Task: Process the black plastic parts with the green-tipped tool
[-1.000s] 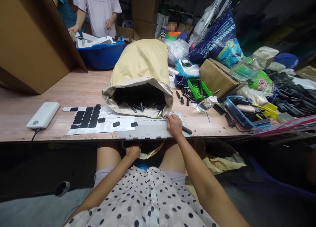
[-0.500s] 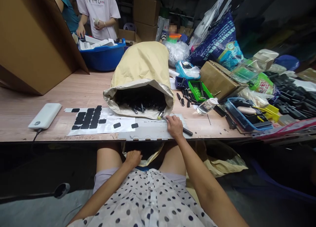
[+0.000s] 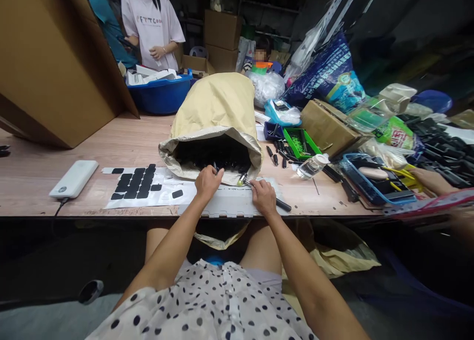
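Observation:
My right hand (image 3: 264,197) is wrapped round a small hammer (image 3: 283,205). Its metal head has a yellowish tip and lies by the sack's lip, while the black handle points right. My left hand (image 3: 208,183) is at the mouth of a yellow-beige sack (image 3: 217,100), fingers pinched on a small black part (image 3: 215,167) with a shiny bit; most of that part is hidden. Dark pieces fill the shadowed inside of the sack. Below both hands lies a grey board (image 3: 225,202) along the table edge. Left of it, a white sheet (image 3: 159,201) carries black rounded-square pads (image 3: 135,182).
A white power bank (image 3: 74,179) with a cable lies left. Right are a water bottle (image 3: 312,166), a green tray (image 3: 301,143) and a blue basket (image 3: 370,179). Another person's hand (image 3: 431,180) reaches in at far right. People stand behind a blue basin (image 3: 159,97).
My left hand has risen from below the table edge to the sack's mouth and pinches a part. My right hand stays on the hammer. Another person's hand has appeared at right.

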`<state>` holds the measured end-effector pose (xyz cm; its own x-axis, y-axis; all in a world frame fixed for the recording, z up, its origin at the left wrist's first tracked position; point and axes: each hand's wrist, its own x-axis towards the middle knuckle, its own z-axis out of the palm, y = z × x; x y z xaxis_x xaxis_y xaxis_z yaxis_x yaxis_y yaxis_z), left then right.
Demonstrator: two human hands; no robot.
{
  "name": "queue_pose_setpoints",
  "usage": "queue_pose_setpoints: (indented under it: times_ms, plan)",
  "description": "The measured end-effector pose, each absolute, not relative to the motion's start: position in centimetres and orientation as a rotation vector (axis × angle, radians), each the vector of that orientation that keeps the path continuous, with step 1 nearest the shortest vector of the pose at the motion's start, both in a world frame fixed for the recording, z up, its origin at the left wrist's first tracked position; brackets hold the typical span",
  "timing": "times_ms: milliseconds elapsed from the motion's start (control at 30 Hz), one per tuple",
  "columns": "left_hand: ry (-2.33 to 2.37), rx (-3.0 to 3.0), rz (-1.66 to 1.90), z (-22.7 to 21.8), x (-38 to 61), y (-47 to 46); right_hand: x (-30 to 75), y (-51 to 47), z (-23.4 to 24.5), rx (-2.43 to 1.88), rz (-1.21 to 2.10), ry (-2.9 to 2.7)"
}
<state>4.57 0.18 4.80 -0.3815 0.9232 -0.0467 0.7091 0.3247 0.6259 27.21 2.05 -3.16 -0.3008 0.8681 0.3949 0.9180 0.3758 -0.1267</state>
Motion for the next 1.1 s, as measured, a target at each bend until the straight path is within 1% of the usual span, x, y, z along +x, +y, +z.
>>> queue_pose_setpoints:
  times_ms: [67, 200, 267, 333, 400, 467, 600, 800, 1100]
  plan:
    - [2.321, 1.361, 0.674, 4.7, 4.3, 2.5, 27.3, 2.1, -3.3, -1.524, -0.176, -2.238]
    - [2.368, 1.332, 0.549, 4.5, 4.1, 4.5, 27.4, 2.2, -3.7, -1.498, -0.187, -2.227]
    - [2.355, 1.363, 0.566, 4.3, 4.0, 4.3, 27.4, 2.3, -3.9, -1.491, -0.192, -2.229]
    - [2.330, 1.468, 0.660, 3.8, 3.7, 3.4, 27.5, 2.3, -4.0, -1.483, -0.199, -2.230]
    - [2.258, 1.659, 0.786, 3.2, 3.2, 1.9, 27.5, 2.4, -4.1, -1.478, -0.203, -2.230]
    - [2.116, 1.862, 0.838, 2.4, 2.8, 0.2, 27.5, 2.4, -4.0, -1.477, -0.201, -2.232]
    - [1.846, 2.045, 0.723, 0.8, 1.7, -2.6, 27.5, 2.3, -3.7, -1.501, -0.185, -2.235]
    - [1.780, 1.949, 0.755, -1.0, 0.7, -3.1, 27.3, 2.2, -3.4, -1.522, -0.168, -2.237]
    - [1.780, 1.855, 0.767, -1.0, 0.6, -2.8, 26.7, 1.7, -2.1, -1.483, -0.065, -2.157]
